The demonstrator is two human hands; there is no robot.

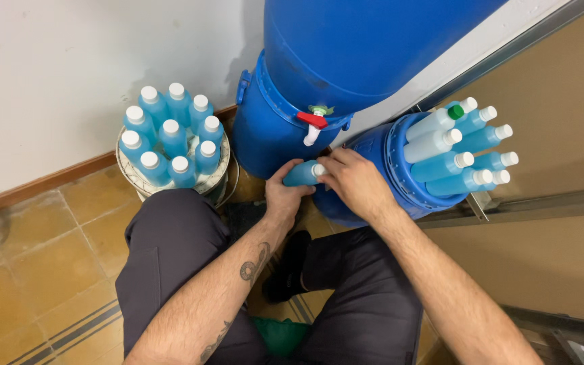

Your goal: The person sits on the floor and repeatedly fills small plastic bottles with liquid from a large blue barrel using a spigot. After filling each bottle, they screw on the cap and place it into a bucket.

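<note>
My left hand [282, 195] grips a blue bottle [301, 174] by its body, just under the tap of the big blue barrel. The fingers of my right hand [354, 181] close around the bottle's white cap [318, 169]. The barrel's tap [313, 126] has a red handle and a white spout, right above the bottle. Both forearms reach forward over my knees.
The large blue barrel [346, 61] stands against the white wall. A round bucket [219, 177] on the left holds several capped blue bottles [172, 138]. A smaller blue drum [395, 192] on the right holds several more bottles [461, 145]. The tiled floor [42, 270] lies at the left.
</note>
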